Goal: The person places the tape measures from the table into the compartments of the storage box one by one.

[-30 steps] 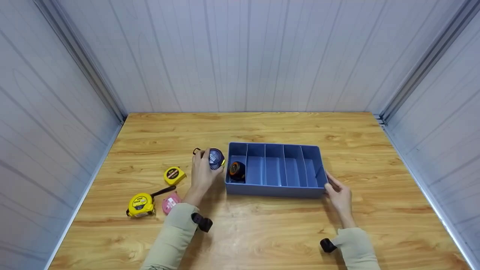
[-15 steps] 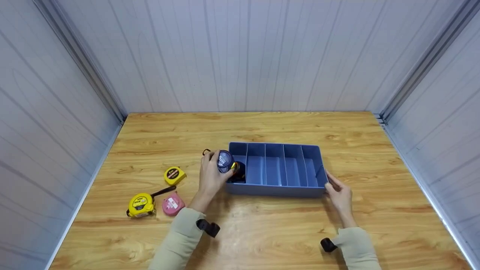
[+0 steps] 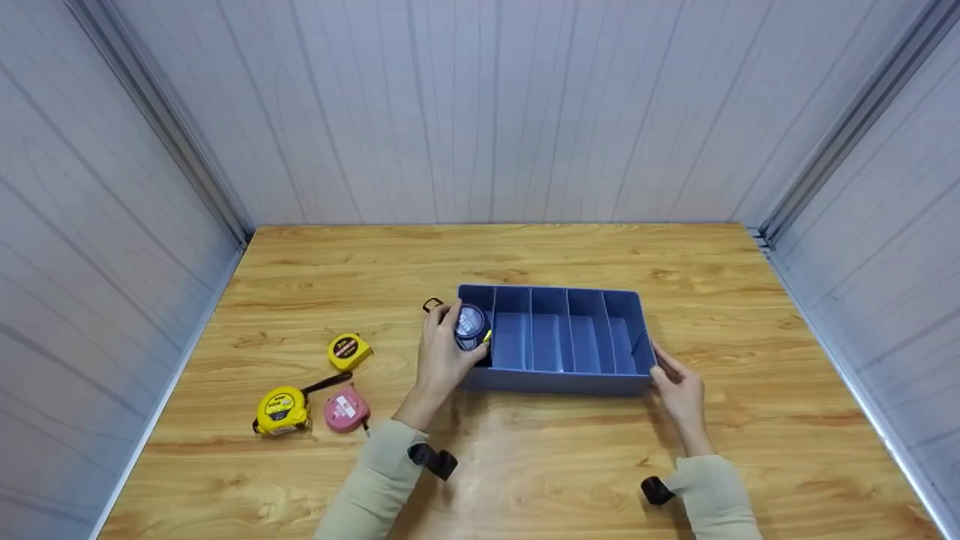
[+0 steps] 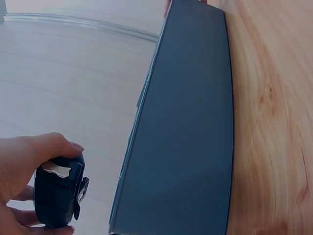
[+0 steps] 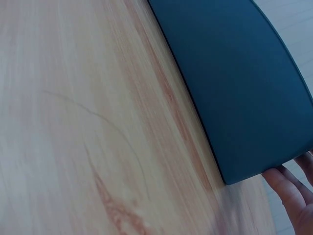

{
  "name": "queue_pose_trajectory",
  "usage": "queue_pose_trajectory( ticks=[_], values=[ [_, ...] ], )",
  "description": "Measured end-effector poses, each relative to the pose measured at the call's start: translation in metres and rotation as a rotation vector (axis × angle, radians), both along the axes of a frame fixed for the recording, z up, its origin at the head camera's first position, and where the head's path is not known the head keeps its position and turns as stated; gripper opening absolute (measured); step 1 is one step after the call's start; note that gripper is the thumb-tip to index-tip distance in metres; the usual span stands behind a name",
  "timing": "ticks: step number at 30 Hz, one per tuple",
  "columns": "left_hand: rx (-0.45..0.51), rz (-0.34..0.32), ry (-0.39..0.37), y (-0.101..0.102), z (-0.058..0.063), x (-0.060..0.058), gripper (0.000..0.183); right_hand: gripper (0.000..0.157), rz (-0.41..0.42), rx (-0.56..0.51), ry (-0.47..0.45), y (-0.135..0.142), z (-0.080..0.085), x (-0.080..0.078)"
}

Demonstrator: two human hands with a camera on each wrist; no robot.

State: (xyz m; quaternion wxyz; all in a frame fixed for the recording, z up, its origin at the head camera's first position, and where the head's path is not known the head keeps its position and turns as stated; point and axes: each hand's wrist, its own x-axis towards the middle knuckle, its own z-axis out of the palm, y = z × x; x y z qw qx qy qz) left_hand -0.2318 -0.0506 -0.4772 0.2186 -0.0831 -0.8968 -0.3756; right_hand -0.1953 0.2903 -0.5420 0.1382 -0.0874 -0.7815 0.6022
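Left hand [image 3: 441, 349] grips round navy tape measure [image 3: 471, 321]; right hand [image 3: 681, 394] touches blue plastic tray [image 3: 555, 382] below; yellow tapes [image 3: 349, 351] [image 3: 282, 409], pink tape [image 3: 345, 410] outside.

Tape measure at the tray: navy tape measure [image 3: 470, 321] with a paler grey-blue round face and a yellow tip [image 3: 487, 336]; divided tray [image 3: 551, 382] plain slate blue throughout. Others: large tape measure [image 3: 279, 405] bright yellow with black strap [image 3: 328, 382], small tape measure [image 3: 361, 355] yellow with dark round label [image 3: 345, 347], third tape measure [image 3: 352, 421] pink with white label [image 3: 344, 406]. Counter [image 3: 525, 465] honey-brown, wood-grained; walls [image 3: 480, 112] pale grey with darker streaks; sleeves [image 3: 371, 484] beige, wrist devices [image 3: 657, 491] black.
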Motion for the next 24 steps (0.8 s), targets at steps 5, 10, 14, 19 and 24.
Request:
queue_pose_trajectory(
  ticks=[5, 10, 14, 19, 24],
  values=[
    [-0.004, -0.016, 0.016, 0.008, -0.001, 0.000, 0.070, 0.039, -0.013, -0.003, -0.009, 0.000, 0.002, 0.000],
    [-0.022, -0.030, 0.015, 0.014, -0.003, -0.003, 0.070, 0.040, -0.034, 0.019, -0.032, 0.000, 0.001, -0.002],
    [-0.034, -0.039, -0.019, 0.019, -0.006, -0.005, 0.072, 0.041, -0.040, 0.032, -0.043, -0.001, 0.001, -0.002],
    [-0.049, -0.049, -0.051, 0.024, -0.007, -0.007, 0.072, 0.040, -0.026, 0.023, -0.045, 0.000, 0.002, -0.001],
    [-0.083, -0.058, -0.050, 0.029, -0.009, -0.010, 0.071, 0.040, -0.030, 0.037, -0.025, -0.001, 0.003, 0.000]
  ],
)
